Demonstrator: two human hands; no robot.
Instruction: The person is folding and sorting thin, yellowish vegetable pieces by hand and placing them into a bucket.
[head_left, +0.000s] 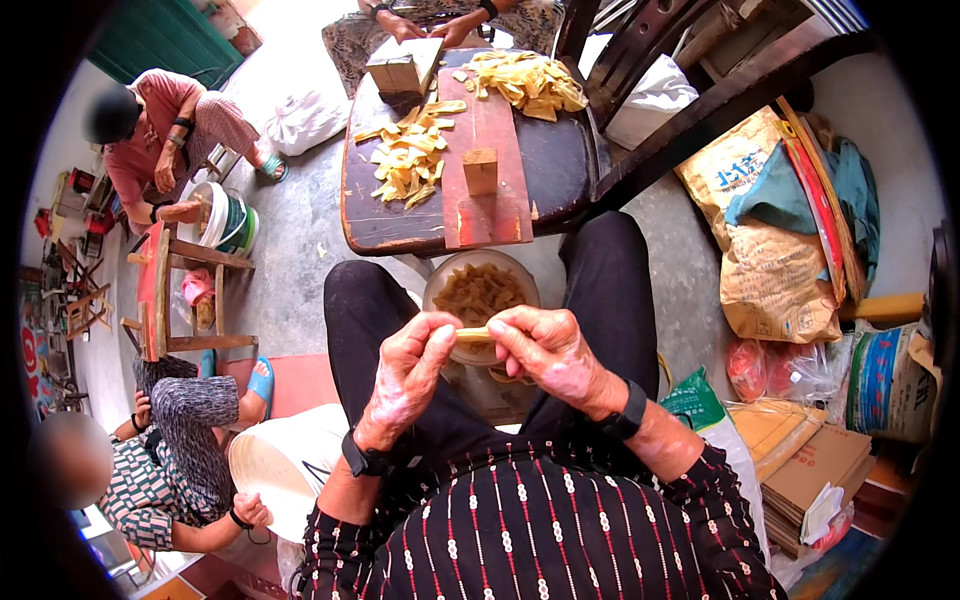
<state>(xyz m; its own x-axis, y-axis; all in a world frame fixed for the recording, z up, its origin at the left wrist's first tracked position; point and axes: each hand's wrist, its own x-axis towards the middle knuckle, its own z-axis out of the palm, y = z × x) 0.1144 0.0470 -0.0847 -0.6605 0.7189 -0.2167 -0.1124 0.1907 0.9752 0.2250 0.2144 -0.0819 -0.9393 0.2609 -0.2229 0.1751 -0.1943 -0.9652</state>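
Observation:
A short pale-yellow strip [473,335] is stretched between my two hands above my lap. My left hand [408,362] pinches one end of it between thumb and fingers. At the other end, the thumb and fingers of my right hand [552,352] are closed on it. Below and just beyond the hands, a pale round bowl [531,282] between my knees holds brownish-yellow pieces [480,288]. In front of my knees stands a dark low table [360,215]. Loose yellow strips lie on it in a left heap [408,160] and a far right heap [530,82].
A red board [490,125] with a small wooden block [480,172] crosses the table. Beyond it, another person's hands [432,28] hold a larger block [402,70]. Two people sit at left near a wooden stool [210,255] and a bucket [232,220]. Sacks [765,270] and cardboard [815,470] crowd the right.

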